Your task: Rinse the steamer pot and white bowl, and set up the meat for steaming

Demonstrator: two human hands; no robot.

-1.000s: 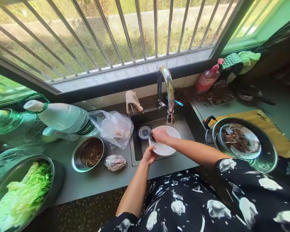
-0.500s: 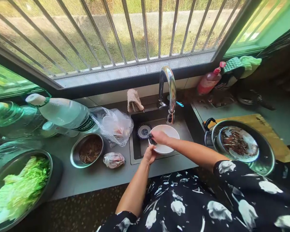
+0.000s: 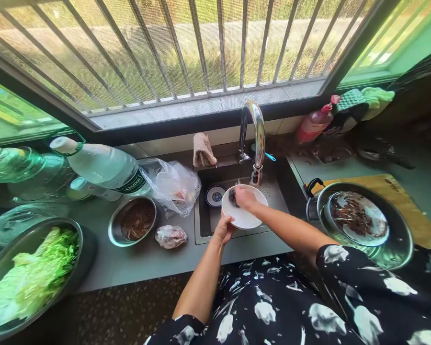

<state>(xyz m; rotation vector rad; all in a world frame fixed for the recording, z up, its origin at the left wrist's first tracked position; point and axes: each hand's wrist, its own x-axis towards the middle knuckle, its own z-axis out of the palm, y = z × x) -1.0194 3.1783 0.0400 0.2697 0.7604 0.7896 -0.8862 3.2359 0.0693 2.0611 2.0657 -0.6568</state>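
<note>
Scrubbing step: L hand (image 3: 224, 227) holding white plate (image 3: 247, 216) by rim over sink (image 3: 201, 225); R hand (image 3: 244, 197) pinching dark scrubber (image 3: 233, 197). Next prob. needs rinse under tap (image 3: 255, 139).

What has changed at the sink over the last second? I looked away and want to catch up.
The right hand with the dark scrubber has slid from the white plate's left edge up toward its far rim, nearer the faucet. The left hand still grips the plate's near edge over the sink. The bowls and bottles on the counter stayed put.
</note>
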